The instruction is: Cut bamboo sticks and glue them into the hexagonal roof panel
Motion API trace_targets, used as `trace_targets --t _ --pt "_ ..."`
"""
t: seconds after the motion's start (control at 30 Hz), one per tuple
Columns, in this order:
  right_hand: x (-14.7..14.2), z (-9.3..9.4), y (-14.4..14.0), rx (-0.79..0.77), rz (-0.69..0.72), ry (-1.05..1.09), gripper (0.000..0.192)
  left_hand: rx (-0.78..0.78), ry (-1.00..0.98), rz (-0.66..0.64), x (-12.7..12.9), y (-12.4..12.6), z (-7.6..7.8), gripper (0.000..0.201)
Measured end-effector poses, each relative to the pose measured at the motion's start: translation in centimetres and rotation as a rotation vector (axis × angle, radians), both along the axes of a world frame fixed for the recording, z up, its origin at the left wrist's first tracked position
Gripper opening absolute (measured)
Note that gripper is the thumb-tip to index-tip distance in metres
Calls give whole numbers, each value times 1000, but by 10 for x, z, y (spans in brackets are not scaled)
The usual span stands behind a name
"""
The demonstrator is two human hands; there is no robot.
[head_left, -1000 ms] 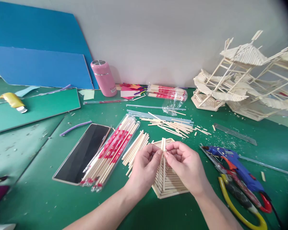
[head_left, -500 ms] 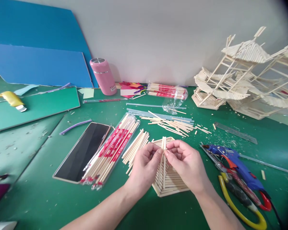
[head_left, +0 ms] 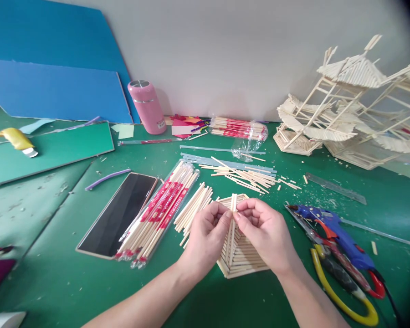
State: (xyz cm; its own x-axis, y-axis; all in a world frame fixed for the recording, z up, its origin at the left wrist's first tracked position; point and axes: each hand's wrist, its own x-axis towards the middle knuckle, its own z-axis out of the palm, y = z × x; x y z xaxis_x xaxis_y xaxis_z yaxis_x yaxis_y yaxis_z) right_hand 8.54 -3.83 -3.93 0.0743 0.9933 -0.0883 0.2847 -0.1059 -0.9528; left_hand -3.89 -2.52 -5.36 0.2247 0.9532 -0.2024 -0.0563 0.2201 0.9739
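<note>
Near the front edge of the green desk (head_left: 64, 273), the left hand (head_left: 205, 239) and right hand (head_left: 264, 237) meet over a small roof panel of glued sticks (head_left: 239, 259). Fingertips of both hands pinch together on an upright stick (head_left: 233, 205) at the panel's ridge. Loose sticks (head_left: 193, 212) lie just left of the panel; a wrapped chopstick pack (head_left: 159, 214) and a phone (head_left: 118, 216) lie farther left. A blue glue gun (head_left: 335, 232) rests toward the right edge. Finished stick pavilions (head_left: 345, 114) stand at the back right corner.
</note>
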Motion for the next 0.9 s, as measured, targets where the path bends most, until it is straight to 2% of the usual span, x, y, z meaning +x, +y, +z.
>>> trace_targets --t 0.9 --pt "2 -2 -1 22 10 -24 8 -42 -11 9 2 -2 1 20"
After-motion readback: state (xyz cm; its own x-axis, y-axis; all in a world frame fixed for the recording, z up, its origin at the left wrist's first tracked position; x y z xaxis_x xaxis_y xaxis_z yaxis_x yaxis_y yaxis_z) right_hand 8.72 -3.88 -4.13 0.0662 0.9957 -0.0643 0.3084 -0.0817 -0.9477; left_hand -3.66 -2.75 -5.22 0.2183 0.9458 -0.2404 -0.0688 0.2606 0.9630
